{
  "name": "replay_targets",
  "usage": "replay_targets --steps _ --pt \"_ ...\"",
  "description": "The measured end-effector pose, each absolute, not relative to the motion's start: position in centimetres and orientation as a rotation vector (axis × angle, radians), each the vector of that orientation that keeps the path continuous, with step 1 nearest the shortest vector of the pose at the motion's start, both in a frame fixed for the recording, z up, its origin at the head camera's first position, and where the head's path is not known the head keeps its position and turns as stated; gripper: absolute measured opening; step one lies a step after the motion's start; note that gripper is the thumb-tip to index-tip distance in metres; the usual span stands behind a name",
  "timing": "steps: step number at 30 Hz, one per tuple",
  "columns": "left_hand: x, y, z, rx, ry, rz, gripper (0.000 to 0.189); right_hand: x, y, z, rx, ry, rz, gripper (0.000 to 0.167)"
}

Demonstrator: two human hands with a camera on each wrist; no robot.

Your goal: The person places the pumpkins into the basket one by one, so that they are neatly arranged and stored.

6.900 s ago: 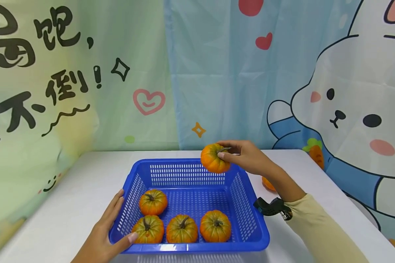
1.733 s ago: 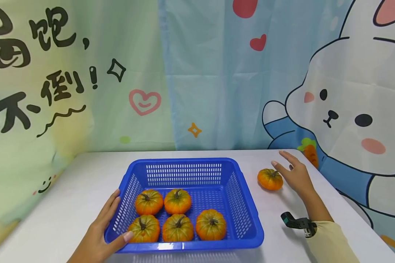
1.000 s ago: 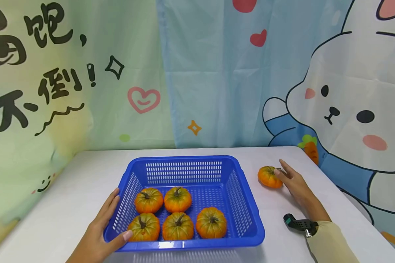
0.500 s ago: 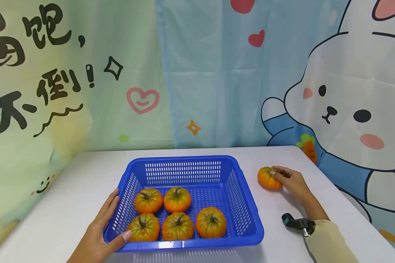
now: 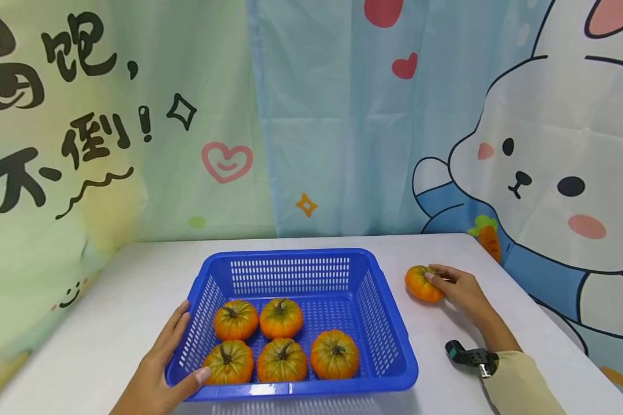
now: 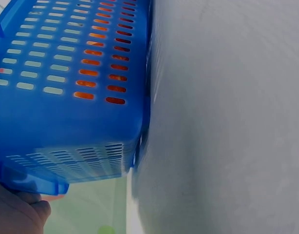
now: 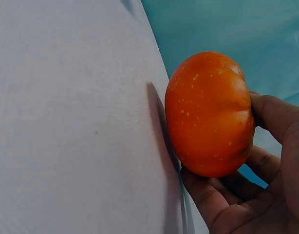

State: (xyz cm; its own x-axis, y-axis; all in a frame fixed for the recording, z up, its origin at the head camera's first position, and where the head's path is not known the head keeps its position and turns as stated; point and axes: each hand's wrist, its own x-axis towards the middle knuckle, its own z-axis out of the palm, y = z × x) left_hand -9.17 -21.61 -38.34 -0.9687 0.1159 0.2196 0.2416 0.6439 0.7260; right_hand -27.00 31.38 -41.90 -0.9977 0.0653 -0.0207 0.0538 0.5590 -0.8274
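My right hand (image 5: 461, 293) pinches a small orange pumpkin (image 5: 418, 285) by its upper right side, thumb and fingers round it, to the right of the basket. In the right wrist view this pumpkin (image 7: 208, 117) is held close to the white tabletop, its shadow beside it; the stem is hidden. My left hand (image 5: 158, 366) grips the blue plastic basket (image 5: 363, 385) at its left side, thumb over the front-left rim and fingers along the outer wall. Several pumpkins stand inside, two at the rear left and three along the front, one of them a pumpkin (image 5: 334, 354) further right.
The white table (image 5: 109, 300) extends around the basket on both sides. Behind it hangs a printed cloth backdrop (image 5: 322, 144). A black device (image 5: 469, 354) is strapped to my right wrist by the beige sleeve.
Earlier, my right hand held another pumpkin over the basket; that one now stands in the rear row. The hand has since moved right and taken hold of the pumpkin on the table.
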Motion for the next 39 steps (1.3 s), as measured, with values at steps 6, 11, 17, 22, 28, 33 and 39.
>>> replay_targets --steps 6,11,17,22,28,33,39 --pt "-9.2 -21.8 -38.3 -0.307 -2.697 -1.210 0.089 -27.0 30.8 -41.5 -0.021 -2.814 1.451 0.070" --pt "-9.2 -21.5 -38.4 -0.310 -2.700 -1.214 0.088 -26.5 30.0 -41.0 0.013 -2.831 1.421 0.068" --pt "-9.2 -21.5 -38.2 -0.327 -2.708 -1.185 0.087 -26.1 29.1 -40.2 0.144 -2.821 1.357 0.067" --pt "-9.2 -21.6 -38.3 -0.319 -2.702 -1.199 0.087 -26.0 28.5 -38.6 0.191 -2.786 1.404 0.067" --pt "-9.0 -21.9 -38.3 -0.332 -2.693 -1.164 0.088 -25.4 27.1 -36.8 0.168 -2.708 1.590 0.068" --pt "-9.2 -21.9 -38.3 -0.344 -2.694 -1.179 0.089 -24.8 26.4 -35.6 0.206 -2.692 1.588 0.067" --pt "-9.1 -21.7 -38.3 -0.340 -2.689 -1.201 0.089 -24.5 26.0 -34.9 0.248 -2.704 1.590 0.063"
